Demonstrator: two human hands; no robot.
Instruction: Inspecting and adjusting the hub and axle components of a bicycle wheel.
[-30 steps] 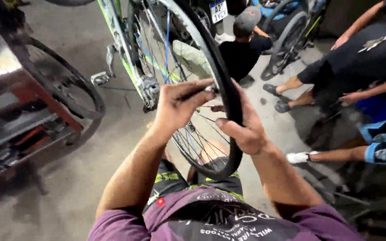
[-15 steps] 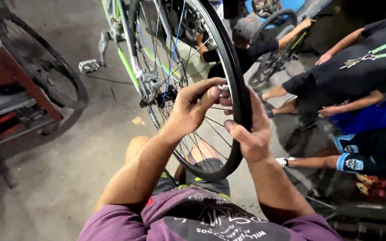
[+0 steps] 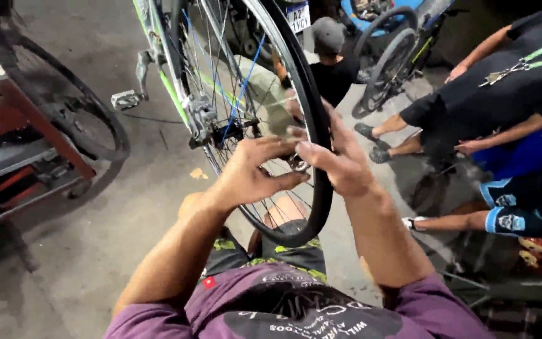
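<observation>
A bicycle rear wheel with a black tyre (image 3: pixel 321 188) and silver spokes stands upright in front of me, fixed in a green frame (image 3: pixel 158 56). My left hand (image 3: pixel 252 172) reaches in from the spoke side, its fingers curled at the rim (image 3: pixel 296 164). My right hand (image 3: pixel 340 160) wraps over the tyre's outer edge at the same spot, thumb toward the left hand. Both hands press on the tyre at the rim. The hub and cogs (image 3: pixel 211 125) sit to the left of my hands.
A loose black tyre (image 3: pixel 95 119) leans on a red metal rack (image 3: pixel 26 157) at the left. A pedal (image 3: pixel 125 98) hangs near the frame. Several people sit or crouch at the right and beyond the wheel, by another bicycle (image 3: pixel 390 56). Concrete floor lies below.
The view has drifted, so the wheel and my hands sit slightly lower and to the right. Both hands keep their grip at the same place on the tyre and rim.
</observation>
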